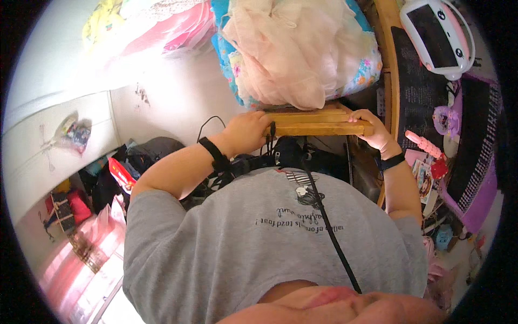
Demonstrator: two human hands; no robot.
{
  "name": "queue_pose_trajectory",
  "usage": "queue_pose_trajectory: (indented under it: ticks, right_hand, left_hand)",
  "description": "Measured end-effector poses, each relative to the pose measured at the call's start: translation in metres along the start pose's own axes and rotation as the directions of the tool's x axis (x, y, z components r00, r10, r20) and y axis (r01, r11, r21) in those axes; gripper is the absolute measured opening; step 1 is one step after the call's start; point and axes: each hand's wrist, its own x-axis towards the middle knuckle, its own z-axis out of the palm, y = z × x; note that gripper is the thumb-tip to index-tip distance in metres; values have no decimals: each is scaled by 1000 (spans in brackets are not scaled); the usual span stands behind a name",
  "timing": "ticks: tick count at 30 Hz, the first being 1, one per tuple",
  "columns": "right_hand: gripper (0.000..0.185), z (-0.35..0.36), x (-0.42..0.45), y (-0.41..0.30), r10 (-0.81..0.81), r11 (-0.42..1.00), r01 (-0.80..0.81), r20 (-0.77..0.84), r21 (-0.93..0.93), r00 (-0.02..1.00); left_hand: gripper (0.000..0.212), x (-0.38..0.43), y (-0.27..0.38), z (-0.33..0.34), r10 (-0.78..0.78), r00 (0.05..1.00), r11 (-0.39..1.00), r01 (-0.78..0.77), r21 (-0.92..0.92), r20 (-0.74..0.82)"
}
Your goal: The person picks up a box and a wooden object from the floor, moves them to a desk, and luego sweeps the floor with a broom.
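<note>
Before my torso runs a yellowish wooden frame (319, 128) with two parallel bars. My left hand (249, 128) grips its left end, fingers over the top. At the right end my right hand (373, 128) has its fingertips on the upper bar and its palm around the corner. Just beyond the frame, a heap of peach tulle fabric (279, 52) lies on blue floral bedding (362, 69). How that pile is supported is hidden. Dark cables (272, 131) hang by my left fingers. Both wrists wear black bands.
On the right, a wooden edge (390, 81) borders a cluttered surface with a white-and-pink screen device (437, 36), a purple ring-shaped item (445, 120) and a pink stick-like object (423, 143). At left are a white panel (52, 137), dark bags (156, 152) and pink fabric (111, 222).
</note>
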Motion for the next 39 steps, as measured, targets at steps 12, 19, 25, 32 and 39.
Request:
queue_pose_trajectory:
  ticks: [12, 19, 25, 32, 39]
  right_hand:
    - [40, 66, -18, 26, 317, 905, -110, -481, 410, 818]
    - [51, 163, -5, -76, 715, 637, -172, -493, 751, 495]
    - [43, 250, 68, -160, 761, 606, -57, -558, 793, 330]
    - [19, 253, 134, -100, 874, 471, 313, -483, 825, -42]
    - [8, 264, 154, -85, 791, 610, 307, -584, 730, -183]
  left_hand:
    - [32, -35, -220, -73, -309, 949, 892, 269, -364, -56]
    - [47, 2, -314, -133, -291, 956, 902, 257, -347, -47]
    - [40, 53, -365, -182, 30, 978, 965, -82, -250, -208]
    - [41, 116, -366, -224, -153, 978, 789, 35, -614, -141]
    - [71, 191, -395, -245, -207, 958, 898, 105, -427, -199]
